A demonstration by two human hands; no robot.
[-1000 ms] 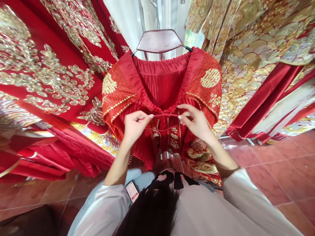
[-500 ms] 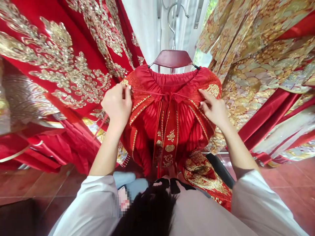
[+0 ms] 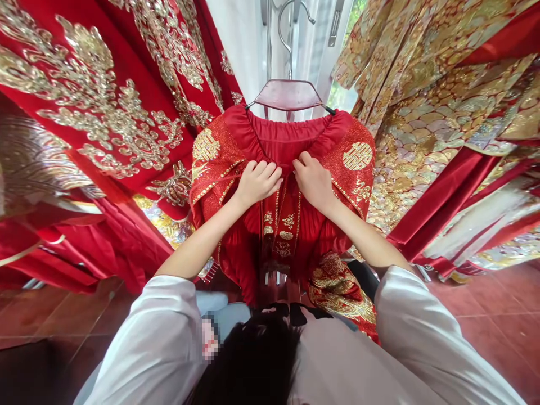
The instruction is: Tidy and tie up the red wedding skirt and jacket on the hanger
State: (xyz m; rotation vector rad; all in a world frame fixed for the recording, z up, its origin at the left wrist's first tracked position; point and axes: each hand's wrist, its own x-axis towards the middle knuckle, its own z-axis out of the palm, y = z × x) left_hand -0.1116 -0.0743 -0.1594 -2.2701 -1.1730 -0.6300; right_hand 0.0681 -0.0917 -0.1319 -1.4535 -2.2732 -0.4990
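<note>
A red pleated skirt (image 3: 280, 130) with a gathered waistband, gold embroidery and gold-edged panels hangs on a dark red hanger (image 3: 289, 94) with a metal hook. At the front middle of its waistband, my left hand (image 3: 259, 183) is closed, fingers curled over the red fabric. Just to the right, my right hand (image 3: 313, 179) is closed on the same waistband, its fingertips pinching at the middle. A small gap separates the two hands. The thin red drawstring is mostly hidden beneath the fingers.
A red garment with gold sequins (image 3: 160, 132) hangs close on the left. Gold-patterned garments (image 3: 405, 146) hang on the right. A red and gold embroidered cloth (image 3: 343, 295) lies low beside a black bar. Behind the hanger is a white door frame (image 3: 244, 50); the floor (image 3: 493, 304) is red tile.
Both hands have come inward from the skirt's sides to the middle of the waistband. The drawstring ends, earlier pulled out taut to both sides, are no longer stretched apart.
</note>
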